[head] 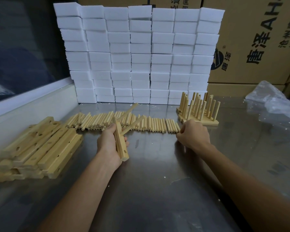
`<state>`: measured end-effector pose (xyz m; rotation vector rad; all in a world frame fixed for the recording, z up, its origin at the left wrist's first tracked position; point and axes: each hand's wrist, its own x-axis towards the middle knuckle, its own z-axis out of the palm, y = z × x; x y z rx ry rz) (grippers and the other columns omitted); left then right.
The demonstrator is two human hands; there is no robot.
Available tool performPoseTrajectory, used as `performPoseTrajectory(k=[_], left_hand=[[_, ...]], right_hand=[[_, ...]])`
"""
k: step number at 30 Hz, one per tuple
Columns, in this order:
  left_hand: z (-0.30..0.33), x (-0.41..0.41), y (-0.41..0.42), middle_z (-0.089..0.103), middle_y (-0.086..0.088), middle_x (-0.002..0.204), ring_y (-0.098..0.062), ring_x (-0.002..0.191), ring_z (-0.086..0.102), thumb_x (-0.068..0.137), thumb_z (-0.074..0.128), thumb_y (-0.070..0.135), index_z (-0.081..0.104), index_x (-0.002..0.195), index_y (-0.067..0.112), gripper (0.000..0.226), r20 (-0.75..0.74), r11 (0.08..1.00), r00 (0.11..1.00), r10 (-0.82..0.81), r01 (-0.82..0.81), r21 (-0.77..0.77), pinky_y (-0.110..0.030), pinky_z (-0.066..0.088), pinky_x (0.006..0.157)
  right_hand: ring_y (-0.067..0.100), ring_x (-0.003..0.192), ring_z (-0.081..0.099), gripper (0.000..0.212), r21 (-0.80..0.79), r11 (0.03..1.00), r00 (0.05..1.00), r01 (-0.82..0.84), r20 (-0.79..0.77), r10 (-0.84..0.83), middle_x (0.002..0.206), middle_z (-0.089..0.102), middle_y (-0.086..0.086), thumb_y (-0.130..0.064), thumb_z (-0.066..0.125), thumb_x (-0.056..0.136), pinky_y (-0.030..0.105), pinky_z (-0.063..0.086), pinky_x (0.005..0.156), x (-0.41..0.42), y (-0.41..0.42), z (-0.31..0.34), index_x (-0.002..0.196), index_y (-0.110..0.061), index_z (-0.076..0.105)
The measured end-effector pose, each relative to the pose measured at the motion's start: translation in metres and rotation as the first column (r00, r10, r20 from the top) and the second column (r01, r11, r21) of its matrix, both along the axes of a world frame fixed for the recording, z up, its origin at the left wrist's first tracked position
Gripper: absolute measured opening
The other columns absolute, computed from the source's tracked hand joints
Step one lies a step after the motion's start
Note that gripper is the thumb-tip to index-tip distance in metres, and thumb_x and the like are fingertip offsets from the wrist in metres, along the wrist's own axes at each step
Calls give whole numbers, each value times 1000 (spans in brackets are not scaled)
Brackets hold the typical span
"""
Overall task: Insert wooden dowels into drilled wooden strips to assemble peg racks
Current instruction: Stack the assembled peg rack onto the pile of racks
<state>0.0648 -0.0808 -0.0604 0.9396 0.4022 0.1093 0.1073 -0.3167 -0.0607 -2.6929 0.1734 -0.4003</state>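
Fingers of the left hand (pixel 111 144) are wrapped tight around a pale drilled wooden strip (pixel 121 144), held nearly on end above the grey steel table (pixel 157 181). Two round wooden dowels (pixel 132 125) already stand in this strip and slant away to the upper right; one empty hole shows near its lower end. The right hand (pixel 193 133) is curled narrow, knuckles up, its fingertips pinched at the right end of the row of loose light-wood dowels (pixel 149 125); whether they actually grip one cannot be told. That row lies flat across the table just beyond both hands, several dozen pieces, too many and too overlapped to count exactly. To the left of the left hand, a blurred stack of pale drilled wooden strips (pixel 45 148) rests on the table, roughly a dozen. Behind the right hand stand the finished wooden peg racks (pixel 199 108), pegs upright; their number is unclear. A wall of white foam blocks (pixel 140 54) runs seven columns wide at the back, with brown printed cardboard boxes (pixel 251 47) behind it and crumpled clear plastic (pixel 271 99) at the right.
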Motion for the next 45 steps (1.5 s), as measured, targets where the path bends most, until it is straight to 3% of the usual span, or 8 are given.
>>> performPoseTrajectory(k=[4, 9, 14, 20, 26, 29, 36, 45], left_hand=[[0, -1, 0, 54, -6, 73, -13, 55, 49, 99, 54, 34, 66, 121, 5, 38, -6, 1000, 1000, 2, -2, 8, -21, 45, 42], [1, -2, 0, 53, -6, 71, -14, 52, 49, 100, 53, 33, 64, 123, 4, 39, 1, 1000, 1000, 3, -3, 6, -20, 44, 42], [2, -2, -2, 55, -5, 69, -13, 50, 50, 100, 54, 32, 64, 122, 4, 38, 14, 1000, 1000, 4, -4, -2, -20, 44, 42], [2, -2, -2, 55, -5, 69, -13, 48, 49, 100, 54, 30, 62, 126, 3, 39, 25, 1000, 1000, 4, -4, -11, -20, 42, 40], [3, -3, -2, 55, -5, 69, -13, 48, 48, 100, 53, 30, 64, 120, 4, 34, 28, 1000, 1000, -2, 3, -21, -19, 41, 39], [3, -3, -2, 53, -4, 68, -12, 48, 46, 100, 54, 30, 63, 114, 9, 27, 31, 999, 999, -10, 11, -40, -19, 38, 37], [4, -3, 0, 52, -3, 64, -13, 47, 47, 99, 57, 31, 65, 112, 8, 27, 16, 999, 1000, 6, -5, -53, -19, 39, 37], [3, -2, 3, 53, -4, 69, -12, 47, 48, 97, 58, 32, 65, 119, 5, 35, 11, 996, 1000, -4, 5, -85, -20, 40, 37]], right_hand=[[24, 74, 66, 10, 34, 999, 1000, 19, 20, -20, 79, 67, 7, -18, 69, 84, 44, 60, 71, -3, -2, 5, 86, -9, 66], [20, 81, 65, 22, 159, 986, 952, -40, 307, -11, 94, 67, 3, -14, 66, 90, 41, 59, 76, -5, -1, 23, 111, -10, 62], [12, 84, 66, 16, 398, 883, 856, -247, 518, 6, 92, 62, -8, -13, 58, 96, 34, 58, 77, -13, 14, 45, 111, -18, 57], [8, 73, 69, 9, 580, 696, 858, -422, 504, 101, 95, 55, -4, -13, 49, 101, 31, 59, 69, -23, 34, 57, 105, -21, 46], [9, 70, 69, 8, 662, 627, 883, -411, 460, 92, 85, 71, 0, -21, 70, 92, 14, 49, 53, -29, 42, 56, 97, -16, 66], [9, 60, 69, 12, 697, 583, 895, -417, 426, 131, 71, 74, 1, -22, 72, 90, 19, 50, 51, -34, 43, 57, 83, -12, 73], [10, 42, 59, 19, 523, 743, 881, -418, 431, 193, 66, 72, -2, -35, 64, 95, 21, 46, 44, -39, 49, 55, 88, -18, 72], [10, 70, 71, 10, 511, 750, 883, -420, 420, 209, 73, 74, -6, -21, 67, 92, 40, 62, 67, -39, 53, 55, 87, -16, 74]])
